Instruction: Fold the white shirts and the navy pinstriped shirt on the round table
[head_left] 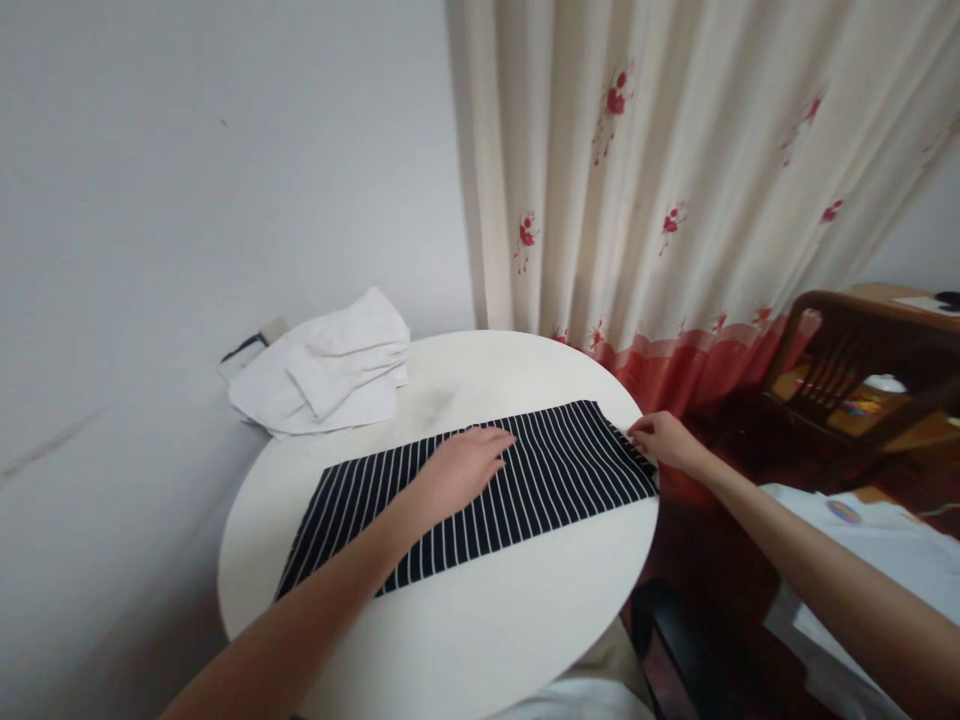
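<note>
A black cloth with thin white stripes lies flat in a long rectangle across the round white table. My left hand is over its middle, palm down, with the fingers stretched out and nothing gripped. At the cloth's right end, by the table's edge, my right hand has its thumb and fingers pinched together on the cloth's short side. The cloth is slightly raised and rumpled along that side. My left forearm hides part of the cloth's near left portion.
A crumpled white cloth lies at the table's back left, against the wall. A flowered curtain hangs behind the table. To the right stand a wooden chair and white fabric or bags beneath my right arm.
</note>
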